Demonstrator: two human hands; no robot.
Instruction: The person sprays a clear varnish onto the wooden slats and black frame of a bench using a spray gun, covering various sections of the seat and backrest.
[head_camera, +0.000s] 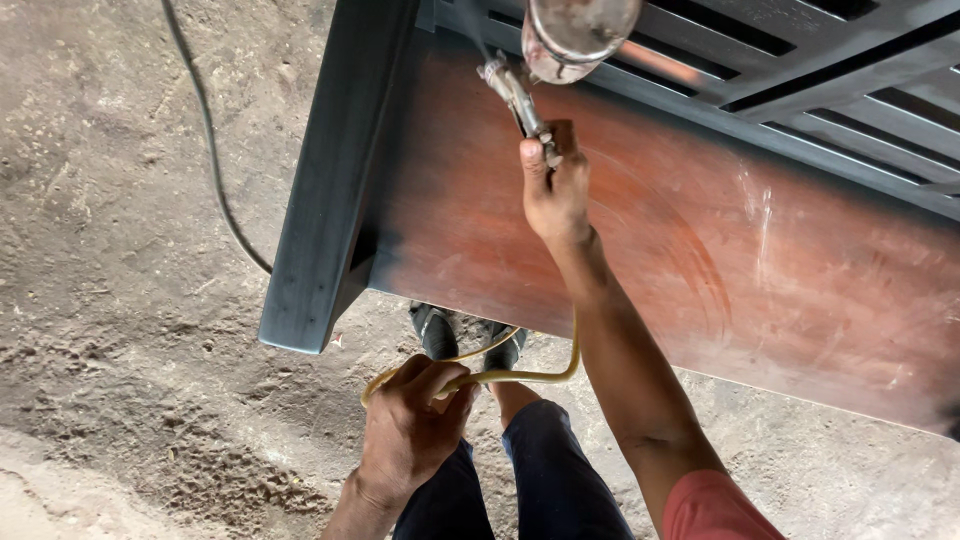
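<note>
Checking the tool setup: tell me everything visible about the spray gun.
The spray gun is a worn metal tool with a round silvery cup, stained pinkish, mounted on top at the upper frame edge. Its slim body slants down from the nozzle end, upper left, to the grip. The right hand wraps the grip, with fingers on the trigger area. It is held over the rust-red panel, aimed toward the dark painted frame. A yellow hose runs to the left hand.

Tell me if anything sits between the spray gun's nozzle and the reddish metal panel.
Nothing visible does. The right hand holds the spray gun just above the reddish panel; the yellow hose, gripped by the left hand, hangs below it.
</note>
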